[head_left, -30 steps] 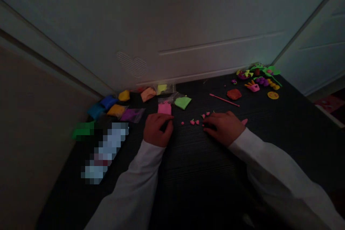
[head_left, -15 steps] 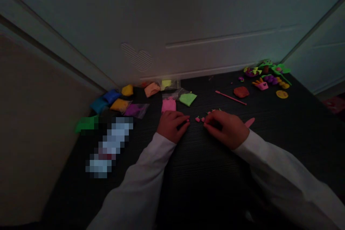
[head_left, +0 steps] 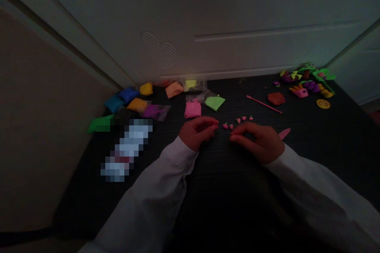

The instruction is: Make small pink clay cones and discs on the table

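Note:
My left hand (head_left: 198, 132) is closed in a pinch, with a small pink clay piece partly showing at its fingertips. Thumb and forefinger of my right hand (head_left: 257, 141) are pressed together; whatever they hold is too small and dark to make out. Between and just beyond the hands, several tiny pink clay pieces with green tops (head_left: 225, 126) lie on the dark table (head_left: 213, 174). A pink clay knife (head_left: 285, 133) lies partly hidden behind my right hand. A bag of pink clay (head_left: 193, 109) sits just beyond my left hand.
Bags of green clay (head_left: 215, 103), purple clay (head_left: 154, 112) and other colours line the back left. A blurred pale object (head_left: 127, 150) lies left. A thin pink tool (head_left: 264, 104), a reddish lump (head_left: 276, 98) and clay models (head_left: 299, 91) are at right. A white panel (head_left: 237, 55) rises behind.
The view has shifted, so the table's things appear further right and higher. My left hand has lifted its fingertips slightly. My right hand has drawn back, uncovering more of the small pink pieces.

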### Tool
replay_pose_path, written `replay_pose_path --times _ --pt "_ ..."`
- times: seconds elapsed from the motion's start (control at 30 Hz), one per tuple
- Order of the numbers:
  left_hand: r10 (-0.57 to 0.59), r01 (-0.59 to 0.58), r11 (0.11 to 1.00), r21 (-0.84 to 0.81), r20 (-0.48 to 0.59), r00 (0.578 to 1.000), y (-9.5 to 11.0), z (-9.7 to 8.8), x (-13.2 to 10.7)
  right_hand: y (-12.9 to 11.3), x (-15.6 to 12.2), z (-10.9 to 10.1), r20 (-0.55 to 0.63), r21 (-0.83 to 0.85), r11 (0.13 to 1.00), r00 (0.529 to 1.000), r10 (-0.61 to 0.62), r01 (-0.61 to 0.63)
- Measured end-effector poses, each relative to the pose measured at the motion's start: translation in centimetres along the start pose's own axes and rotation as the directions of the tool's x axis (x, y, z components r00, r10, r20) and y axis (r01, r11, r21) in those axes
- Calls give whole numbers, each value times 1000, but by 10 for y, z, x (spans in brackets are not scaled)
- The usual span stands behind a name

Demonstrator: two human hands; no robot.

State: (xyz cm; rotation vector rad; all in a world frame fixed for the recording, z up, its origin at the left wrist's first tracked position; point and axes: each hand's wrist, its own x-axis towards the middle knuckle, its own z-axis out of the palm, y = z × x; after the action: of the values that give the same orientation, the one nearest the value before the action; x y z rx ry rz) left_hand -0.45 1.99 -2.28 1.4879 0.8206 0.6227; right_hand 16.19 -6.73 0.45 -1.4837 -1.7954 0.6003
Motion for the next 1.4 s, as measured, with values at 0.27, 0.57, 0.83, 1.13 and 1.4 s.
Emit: replay_pose_path --times 0.27,0.57,0.83,1.13,1.4 --pt "-176 276 888 -369 282 943 0 10 -3 1 2 3 -89 -71 983 980 -176 170" --pt "-257 394 795 -461 332 908 4 15 -4 0 2 7 -127 -88 969 962 -243 233" --pt "-256 325 786 -526 202 945 4 15 -2 0 1 8 -151 -91 978 968 -198 186" --pt "-199 276 780 -562 194 960 0 26 -4 -8 1 14 -133 -87 978 971 -200 190" --pt "-218 257 846 -468 137 966 -1 28 -5 -1 2 15 -188 -170 967 957 -219 188"
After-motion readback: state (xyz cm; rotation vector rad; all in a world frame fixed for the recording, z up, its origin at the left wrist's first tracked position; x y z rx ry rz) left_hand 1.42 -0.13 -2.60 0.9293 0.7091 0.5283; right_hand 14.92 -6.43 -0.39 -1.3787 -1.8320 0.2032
